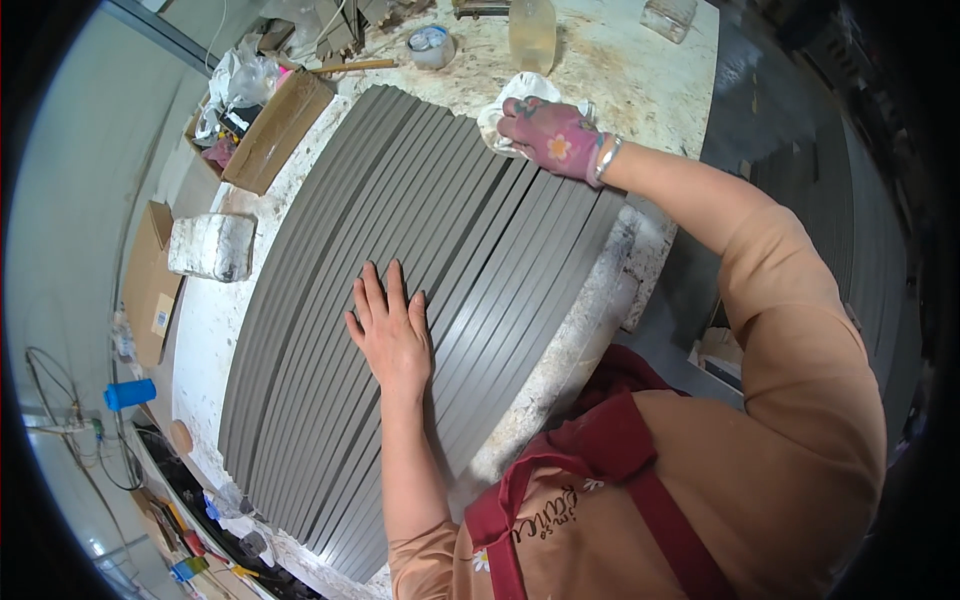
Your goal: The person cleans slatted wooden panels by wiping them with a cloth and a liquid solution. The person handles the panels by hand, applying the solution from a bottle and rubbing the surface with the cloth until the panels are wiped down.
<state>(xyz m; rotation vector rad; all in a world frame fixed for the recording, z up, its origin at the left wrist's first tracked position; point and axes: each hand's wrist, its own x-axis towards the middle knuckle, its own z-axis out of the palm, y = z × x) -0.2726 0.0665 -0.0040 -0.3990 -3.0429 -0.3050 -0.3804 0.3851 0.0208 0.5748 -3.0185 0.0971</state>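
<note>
Long grey strips (400,220) lie side by side in a wide row across the worktable, with narrow dark gaps between some of them. My bare left hand (393,335) rests flat on the middle of the row, its fingers spread. At the far right end of the strips, my right hand (553,137) wears a pink flowered glove and presses on a white cloth (520,95). The fingers are bent over the cloth, which bunches out beyond them and touches the strip ends. A silvery bracelet circles the right wrist.
The stained white worktable (640,90) carries a bottle of yellowish liquid (532,38) and a small tub (431,47) at the far side. To the left are a cardboard box of odds and ends (278,130), a wrapped whitish block (212,247) and a blue cup-like object (130,394).
</note>
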